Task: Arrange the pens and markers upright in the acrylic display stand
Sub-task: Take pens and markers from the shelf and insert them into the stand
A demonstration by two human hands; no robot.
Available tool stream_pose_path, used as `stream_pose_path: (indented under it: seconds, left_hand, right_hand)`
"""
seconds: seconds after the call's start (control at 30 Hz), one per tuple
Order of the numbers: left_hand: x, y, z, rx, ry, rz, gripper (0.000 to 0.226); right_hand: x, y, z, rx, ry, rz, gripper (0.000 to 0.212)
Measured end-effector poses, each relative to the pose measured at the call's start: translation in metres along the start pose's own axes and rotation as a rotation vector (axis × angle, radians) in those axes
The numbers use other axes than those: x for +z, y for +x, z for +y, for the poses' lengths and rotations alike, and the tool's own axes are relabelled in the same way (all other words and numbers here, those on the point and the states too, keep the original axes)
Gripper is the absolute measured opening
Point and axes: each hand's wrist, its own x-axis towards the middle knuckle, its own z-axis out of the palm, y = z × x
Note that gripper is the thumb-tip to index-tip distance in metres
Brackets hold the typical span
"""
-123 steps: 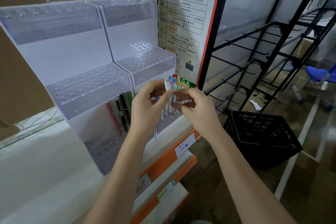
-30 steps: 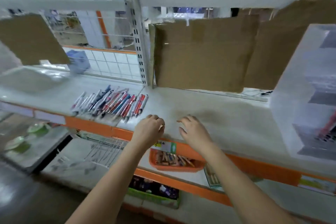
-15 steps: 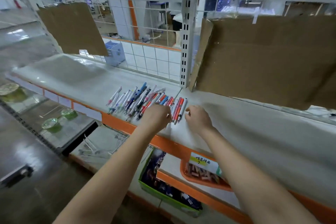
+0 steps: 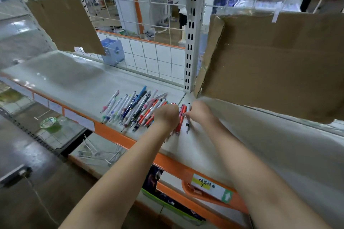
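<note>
While a loose row of red, blue and white plastic pens (image 4: 134, 109) is lying flat on the white metal shelf (image 4: 61, 78), the left hand (image 4: 166, 116) and right hand (image 4: 200, 111) are resting on its right end; whether their hidden fingers are grasping anything cannot be told.

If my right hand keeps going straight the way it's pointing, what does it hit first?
The right hand points left, at the near end of the row of pens. It would probably meet the white pen first, then the red pens beside it. Contact is unclear.
</note>
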Motion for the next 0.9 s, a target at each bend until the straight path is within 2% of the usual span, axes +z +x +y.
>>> stream_pose_path:
  seconds: [0.23,0.4,0.63,0.7,0.8,0.9]
  left_hand:
    - [-0.004,0.016,0.015,-0.021,0.123,-0.044,0.029]
    - [-0.004,0.024,0.017,-0.004,0.08,-0.07,0.024]
    - [-0.01,0.038,0.012,0.077,-0.102,-0.159,0.012]
    - [-0.012,0.041,0.009,0.079,-0.17,-0.215,0.018]
    - [-0.015,0.044,0.007,0.068,-0.346,-0.35,0.032]
    - [-0.013,0.048,0.005,0.129,-0.549,-0.424,0.029]
  right_hand:
    - [-0.01,-0.008,0.007,-0.017,-0.074,-0.012,0.043]
    - [-0.011,-0.011,0.013,-0.005,-0.042,-0.02,0.04]
    - [-0.012,-0.011,0.009,0.039,0.008,-0.025,0.044]
    - [-0.01,-0.012,0.01,0.087,0.084,-0.02,0.042]
    - [-0.005,-0.016,0.012,0.17,0.228,-0.001,0.026]
    - [-0.006,-0.026,0.017,0.239,0.417,0.031,0.013]
